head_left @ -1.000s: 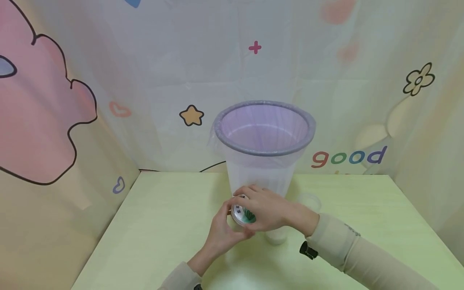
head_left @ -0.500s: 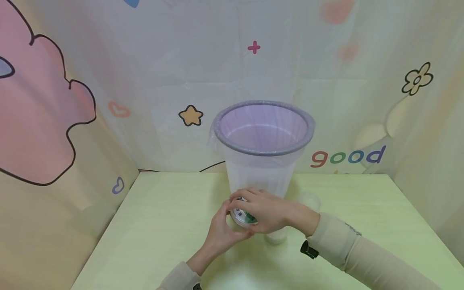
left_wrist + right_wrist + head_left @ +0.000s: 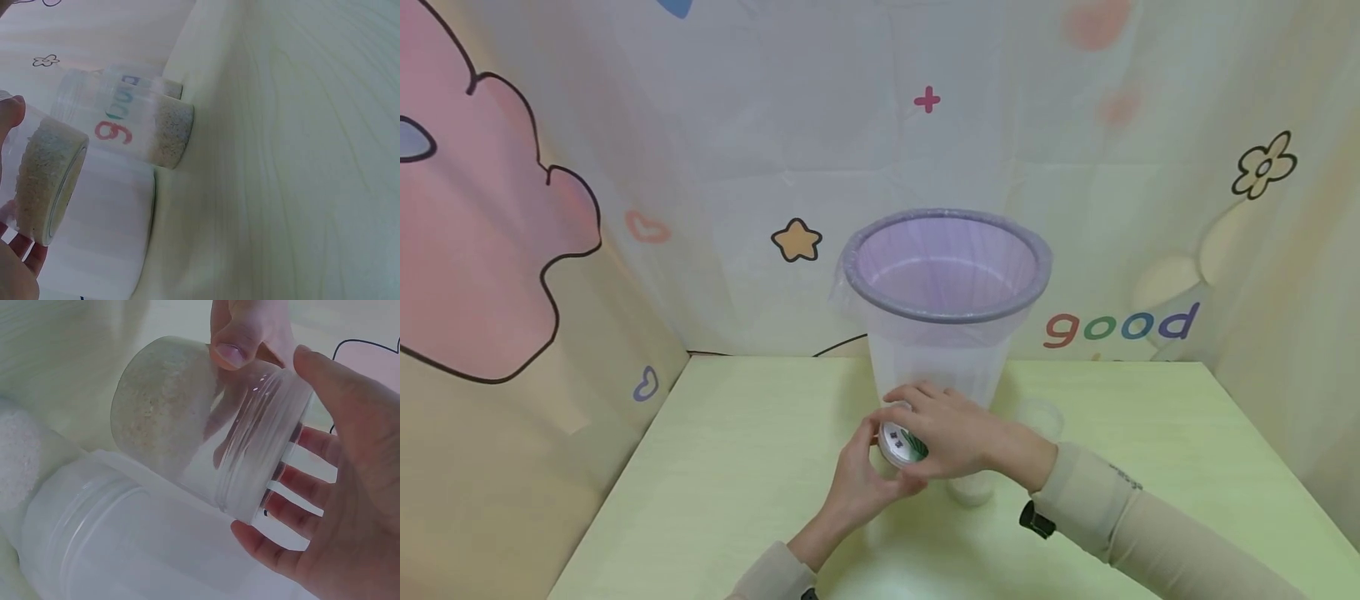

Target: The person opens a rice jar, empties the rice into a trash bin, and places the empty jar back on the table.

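Observation:
A clear jar [image 3: 169, 412] with pale, rice-like grains at its base is tilted above the table in front of the bin. My left hand [image 3: 859, 479] grips its body, thumb along the side in the right wrist view. Over the jar's lid [image 3: 895, 442], printed with green and dark marks, my right hand [image 3: 958, 433] curls its fingers and thumb around the rim. The grains bank to one side in the left wrist view, where the jar's base [image 3: 59, 187] faces the camera.
A lined bin [image 3: 940, 350] with a grey-purple rim stands behind the hands. Right of it are two more clear jars, a nearer one [image 3: 972, 492] and a farther one [image 3: 1041, 417]; both hold grains. A patterned cloth backdrop [image 3: 737, 250] encloses the pale table [image 3: 737, 467].
My right hand dips slightly at the lid and then comes back up, its fingers shifting on the rim. The lid's print shows at a slightly different angle. My left hand stays in place.

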A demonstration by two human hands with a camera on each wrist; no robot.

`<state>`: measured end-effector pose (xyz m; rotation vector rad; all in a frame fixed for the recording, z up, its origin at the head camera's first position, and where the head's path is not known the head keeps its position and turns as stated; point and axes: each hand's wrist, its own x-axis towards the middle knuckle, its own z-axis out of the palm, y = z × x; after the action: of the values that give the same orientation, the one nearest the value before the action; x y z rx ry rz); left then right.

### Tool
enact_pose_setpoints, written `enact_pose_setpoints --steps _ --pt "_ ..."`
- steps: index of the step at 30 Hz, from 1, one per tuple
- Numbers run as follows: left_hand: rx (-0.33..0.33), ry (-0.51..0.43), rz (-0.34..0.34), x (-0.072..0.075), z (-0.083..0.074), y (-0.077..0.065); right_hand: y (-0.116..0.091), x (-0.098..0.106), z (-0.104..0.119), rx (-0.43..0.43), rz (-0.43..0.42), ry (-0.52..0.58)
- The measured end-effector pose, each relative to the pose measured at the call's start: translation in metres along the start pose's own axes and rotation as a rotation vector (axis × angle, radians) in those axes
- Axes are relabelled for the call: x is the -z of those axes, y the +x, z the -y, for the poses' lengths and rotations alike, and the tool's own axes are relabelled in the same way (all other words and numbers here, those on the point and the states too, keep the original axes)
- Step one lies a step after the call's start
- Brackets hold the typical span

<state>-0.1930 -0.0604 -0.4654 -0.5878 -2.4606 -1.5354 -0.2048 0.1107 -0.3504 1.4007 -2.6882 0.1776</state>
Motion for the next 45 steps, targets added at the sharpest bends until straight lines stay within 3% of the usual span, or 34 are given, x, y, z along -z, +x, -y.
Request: enact_pose_setpoints --steps 13,25,34,45 --pt "-0.037 0.048 -0.015 -0.001 0.002 0.0 0.0 0.001 -0.002 0.092 0.002 0.022" --pt "-0.018 0.013 0.015 0.002 0.003 0.0 0.0 0.005 -0.003 0.13 0.012 0.068" --pt "0.013 -0.001 0.005 0.004 0.007 -0.001 0.0 0.007 -0.005 0.106 -0.023 0.046" --pt "0.043 0.021 -0.056 0.012 0.016 0.001 0.0 0.0 -0.006 0.059 -0.055 0.034"
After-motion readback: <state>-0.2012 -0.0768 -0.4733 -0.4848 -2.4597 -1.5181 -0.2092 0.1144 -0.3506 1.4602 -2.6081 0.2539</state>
